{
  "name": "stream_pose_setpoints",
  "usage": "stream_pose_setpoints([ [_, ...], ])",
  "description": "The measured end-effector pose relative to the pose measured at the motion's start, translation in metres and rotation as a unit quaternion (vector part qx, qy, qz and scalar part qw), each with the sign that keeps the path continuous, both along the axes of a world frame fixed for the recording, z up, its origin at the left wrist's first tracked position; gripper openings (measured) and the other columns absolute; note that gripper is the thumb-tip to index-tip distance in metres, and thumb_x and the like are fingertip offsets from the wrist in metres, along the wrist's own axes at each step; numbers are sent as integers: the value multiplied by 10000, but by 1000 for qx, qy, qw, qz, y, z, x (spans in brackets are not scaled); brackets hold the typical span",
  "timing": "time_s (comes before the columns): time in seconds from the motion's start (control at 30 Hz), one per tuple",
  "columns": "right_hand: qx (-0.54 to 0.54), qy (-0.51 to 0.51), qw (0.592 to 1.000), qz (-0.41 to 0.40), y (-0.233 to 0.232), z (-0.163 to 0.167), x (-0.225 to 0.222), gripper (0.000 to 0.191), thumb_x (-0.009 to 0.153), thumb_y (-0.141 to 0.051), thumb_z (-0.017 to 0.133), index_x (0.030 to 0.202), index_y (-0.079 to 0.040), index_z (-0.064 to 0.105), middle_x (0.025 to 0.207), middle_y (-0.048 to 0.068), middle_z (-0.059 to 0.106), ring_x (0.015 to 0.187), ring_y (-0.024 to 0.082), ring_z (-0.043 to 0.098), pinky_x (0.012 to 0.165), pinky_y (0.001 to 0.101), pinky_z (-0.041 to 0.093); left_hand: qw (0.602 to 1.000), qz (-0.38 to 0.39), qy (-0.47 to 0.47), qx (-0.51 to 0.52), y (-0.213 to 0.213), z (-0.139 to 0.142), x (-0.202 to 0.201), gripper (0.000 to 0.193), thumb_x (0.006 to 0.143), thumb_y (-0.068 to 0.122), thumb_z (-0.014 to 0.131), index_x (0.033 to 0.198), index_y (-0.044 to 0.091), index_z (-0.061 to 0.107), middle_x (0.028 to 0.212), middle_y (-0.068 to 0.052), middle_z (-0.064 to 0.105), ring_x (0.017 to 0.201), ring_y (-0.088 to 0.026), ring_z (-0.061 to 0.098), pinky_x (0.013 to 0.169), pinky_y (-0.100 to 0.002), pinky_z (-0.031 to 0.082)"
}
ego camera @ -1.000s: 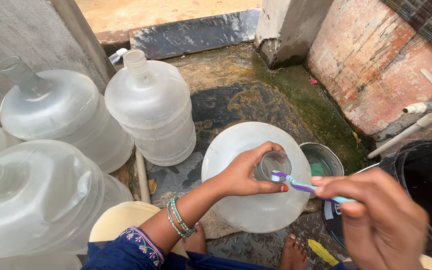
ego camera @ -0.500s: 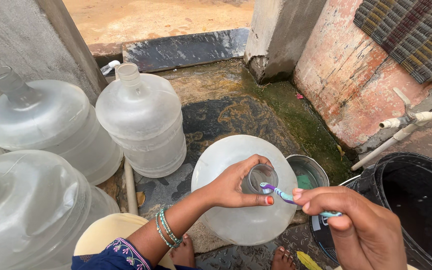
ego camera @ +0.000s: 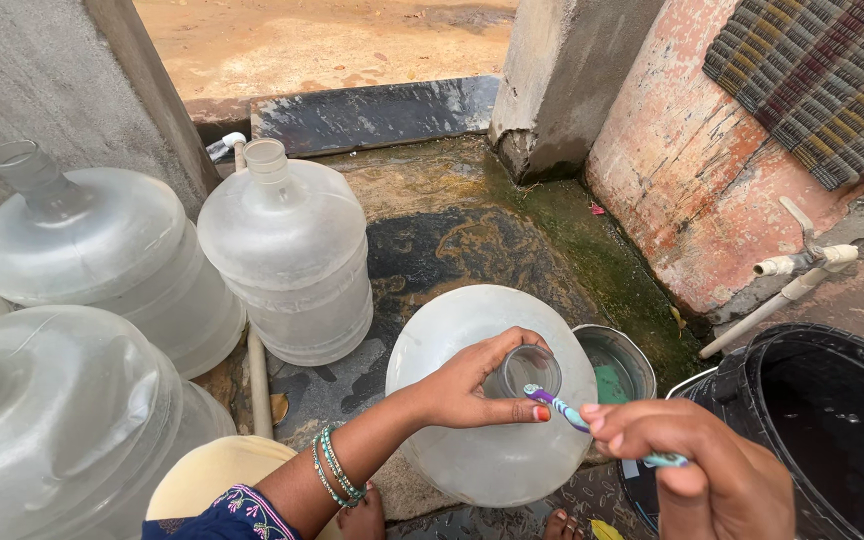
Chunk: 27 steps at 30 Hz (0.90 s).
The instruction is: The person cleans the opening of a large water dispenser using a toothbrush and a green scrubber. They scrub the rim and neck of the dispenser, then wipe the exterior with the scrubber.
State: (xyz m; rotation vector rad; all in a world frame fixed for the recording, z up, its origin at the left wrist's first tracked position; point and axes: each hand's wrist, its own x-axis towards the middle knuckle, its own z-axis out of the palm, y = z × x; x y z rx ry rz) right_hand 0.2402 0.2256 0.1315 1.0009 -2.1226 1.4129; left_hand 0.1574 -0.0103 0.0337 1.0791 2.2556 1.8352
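Observation:
A large clear water jug (ego camera: pixel 472 440) stands on the wet ground in front of me. My left hand (ego camera: pixel 477 385) grips its open neck (ego camera: pixel 530 368), fingers wrapped around the rim. My right hand (ego camera: pixel 697 475) holds a purple and teal toothbrush (ego camera: pixel 592 425) by the handle, its bristled head resting at the jug's mouth.
Three more clear jugs stand at the left: one upright (ego camera: pixel 287 265), one behind it (ego camera: pixel 102 260), one nearest me (ego camera: pixel 62 430). A small steel pot (ego camera: pixel 614 362) with green inside sits behind the jug. A black tub (ego camera: pixel 832 430), a tap pipe (ego camera: pixel 802 270) and a red wall (ego camera: pixel 682 170) are at the right.
The view has shifted slightly. Both hands stay at the jug's neck; the toothbrush head remains at the mouth, moved a little.

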Motion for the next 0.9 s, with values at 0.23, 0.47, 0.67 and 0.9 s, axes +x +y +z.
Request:
stream_pose_setpoints([
  [0.23, 25, -113, 993, -5, -18, -23, -32, 325, 1059, -214, 455, 1013, 43, 649, 1001, 134, 757, 892, 172, 774, 784, 330, 648, 1000, -11, -15, -11, 3, 3, 6, 659, 860, 449, 796, 1350, 89, 542, 1262, -109, 668, 1243, -239, 630, 1081, -376, 466],
  [0.47, 52, -147, 988, 7, -26, -41, -50, 298, 1054, -194, 445, 1039, 44, 624, 1026, 128, 735, 935, 171, 764, 816, 319, 631, 1000, 2, -9, 7, -2, 0, -1, 653, 891, 449, 776, 1376, 89, 527, 1291, -110, 659, 1286, -245, 615, 1096, -381, 456],
  [0.67, 10, -195, 981, 11, -29, -35, -43, 306, 1067, -198, 428, 1081, 37, 624, 1084, 134, 745, 1020, 181, 759, 881, 340, 603, 1000, 15, -21, -2, -8, -3, -6, 660, 871, 428, 788, 1377, 93, 529, 1292, -105, 672, 1277, -237, 615, 1093, -376, 453],
  [0.9, 40, -248, 968, -3, -31, -26, -34, 294, 1032, -187, 471, 1155, 8, 654, 1098, 104, 769, 990, 157, 773, 831, 300, 602, 999, -34, -4, 26, -3, -6, 3, 613, 895, 355, 796, 1375, 87, 527, 1288, -101, 657, 1268, -218, 615, 1109, -369, 451],
])
